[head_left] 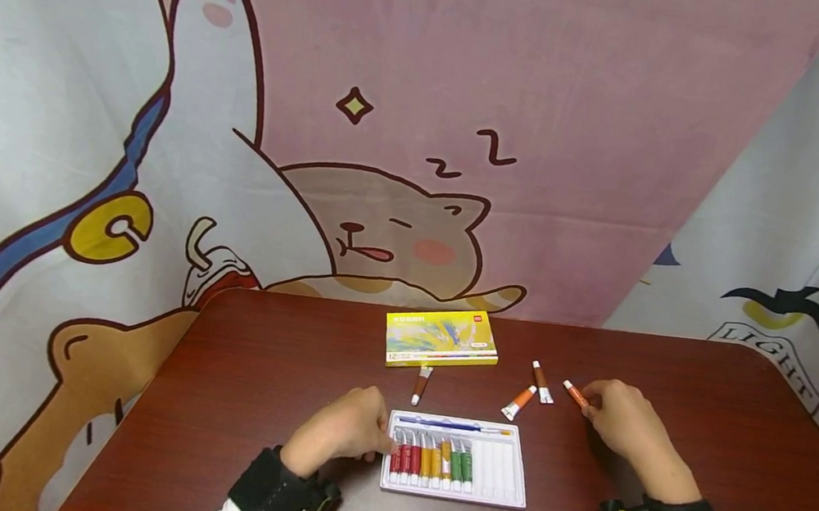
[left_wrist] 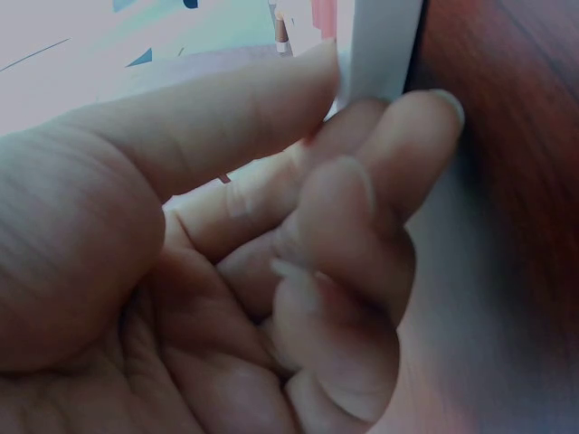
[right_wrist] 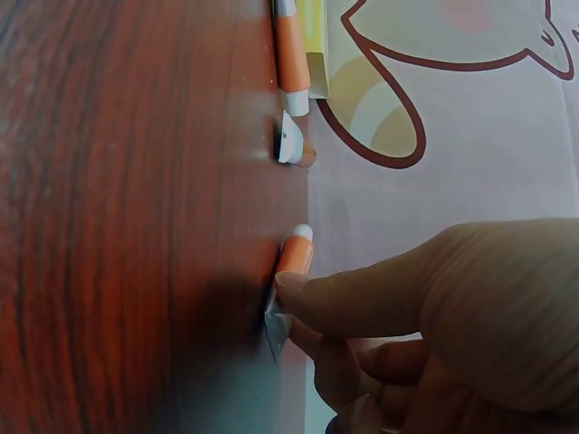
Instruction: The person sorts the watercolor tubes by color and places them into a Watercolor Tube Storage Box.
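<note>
A white plastic tray (head_left: pixel 451 499) holds a row of small paint tubes (head_left: pixel 427 461) in red, yellow and green, with a blue-handled paintbrush (head_left: pixel 448 426) along its far side. My left hand (head_left: pixel 348 426) pinches the tray's left edge; in the left wrist view the thumb lies against its white wall (left_wrist: pixel 380 50) and the other fingers curl. Off to the right, my right hand (head_left: pixel 628 425) pinches an orange paint tube (right_wrist: pixel 297 256) between thumb and fingers, low over the table, its white cap pointing away. Part of this tube hides behind the fingertips.
Between tray and right hand lie another orange paint tube (head_left: pixel 519 402) and a brown one (head_left: pixel 541 382). A second brown tube (head_left: pixel 421 387) lies before the yellow paint box (head_left: pixel 442 339). A printed cloth (head_left: pixel 576 140) hangs behind the table (head_left: pixel 283 342).
</note>
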{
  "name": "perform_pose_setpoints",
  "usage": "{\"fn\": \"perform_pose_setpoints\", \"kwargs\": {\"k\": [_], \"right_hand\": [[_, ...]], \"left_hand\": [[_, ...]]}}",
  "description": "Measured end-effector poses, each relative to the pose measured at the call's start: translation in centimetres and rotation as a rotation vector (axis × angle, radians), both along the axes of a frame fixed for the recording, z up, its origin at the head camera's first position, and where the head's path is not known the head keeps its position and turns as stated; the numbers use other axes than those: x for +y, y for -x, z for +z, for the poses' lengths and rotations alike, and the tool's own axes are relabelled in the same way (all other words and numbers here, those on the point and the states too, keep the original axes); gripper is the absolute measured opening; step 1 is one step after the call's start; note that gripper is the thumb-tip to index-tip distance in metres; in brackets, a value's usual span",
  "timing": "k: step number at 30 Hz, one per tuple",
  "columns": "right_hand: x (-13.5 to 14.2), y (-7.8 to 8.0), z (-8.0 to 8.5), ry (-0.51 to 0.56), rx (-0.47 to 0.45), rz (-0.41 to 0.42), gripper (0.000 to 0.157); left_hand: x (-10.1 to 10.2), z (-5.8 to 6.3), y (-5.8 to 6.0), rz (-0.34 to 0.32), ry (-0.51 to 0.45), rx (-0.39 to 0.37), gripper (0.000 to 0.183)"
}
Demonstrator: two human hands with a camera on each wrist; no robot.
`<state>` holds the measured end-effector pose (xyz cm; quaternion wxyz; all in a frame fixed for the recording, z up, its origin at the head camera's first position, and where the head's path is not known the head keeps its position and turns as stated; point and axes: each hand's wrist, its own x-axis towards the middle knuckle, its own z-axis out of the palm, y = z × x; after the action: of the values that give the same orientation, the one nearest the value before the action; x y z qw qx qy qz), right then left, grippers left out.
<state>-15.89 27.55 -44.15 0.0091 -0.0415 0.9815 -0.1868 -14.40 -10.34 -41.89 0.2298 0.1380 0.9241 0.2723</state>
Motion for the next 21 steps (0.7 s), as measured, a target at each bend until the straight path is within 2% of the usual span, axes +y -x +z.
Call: {"fn": "perform_pose_setpoints", "kwargs": {"k": [4, 8, 15, 21], "right_hand": [[0.2, -0.05, -0.02, -0.018, 0.048, 0.017, 0.019], [0.26, -0.03, -0.07, -0.016, 0.097, -0.023, 0.018], [-0.27, -0.01, -0.17, -0.023, -0.027, -0.012, 0.019], [-0.12, -0.16, 0.14, -0.014, -0.017, -0.022, 0.011]], "left_hand": [[0.0, 0.0, -0.02, 0.002, -0.004, -0.006, 0.027], [-0.02, -0.04, -0.04, 0.003, -0.011, -0.004, 0.028], [-0.09, -0.12, -0.02, -0.001, -0.012, -0.002, 0.029], [-0.08, -0.14, 0.04, -0.009, -0.002, -0.003, 0.029]]}}
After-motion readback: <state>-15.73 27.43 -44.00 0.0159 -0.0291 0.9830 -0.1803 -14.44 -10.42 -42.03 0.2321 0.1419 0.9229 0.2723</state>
